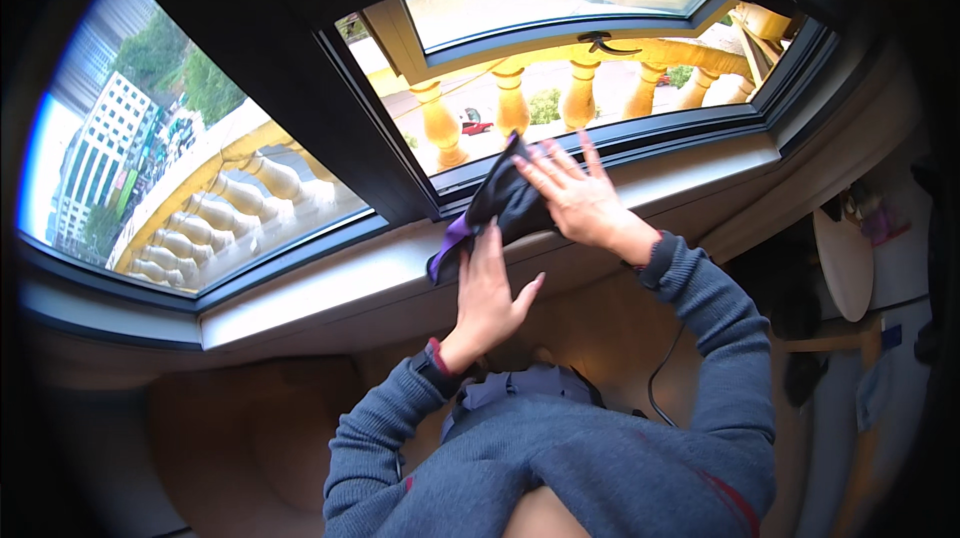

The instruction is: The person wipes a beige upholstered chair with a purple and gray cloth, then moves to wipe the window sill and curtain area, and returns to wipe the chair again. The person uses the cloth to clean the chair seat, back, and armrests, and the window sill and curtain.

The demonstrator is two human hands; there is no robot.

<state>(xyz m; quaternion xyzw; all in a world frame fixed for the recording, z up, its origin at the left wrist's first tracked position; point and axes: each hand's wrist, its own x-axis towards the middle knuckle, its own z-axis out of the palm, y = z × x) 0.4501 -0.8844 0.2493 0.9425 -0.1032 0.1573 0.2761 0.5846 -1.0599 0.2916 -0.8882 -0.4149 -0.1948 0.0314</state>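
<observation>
A dark cloth with a purple edge point(508, 206) lies bunched over the light window sill point(690, 174), close to the dark window frame. My right hand point(585, 200) rests on the cloth's right side, its fingers spread and stretched toward the window. At the cloth's lower left, my left hand point(488, 290) touches it with extended fingers, the thumb held apart. Neither hand is wrapped round the cloth. The undersides of both hands are hidden.
Above the sill, a tilted window sash point(560, 13) with a dark handle point(605, 43) stands open. Outside runs a yellow balustrade point(508, 103). A fixed pane point(190, 138) is at left. Below right are a white oval board point(843, 263) and a thin black cable point(655, 388).
</observation>
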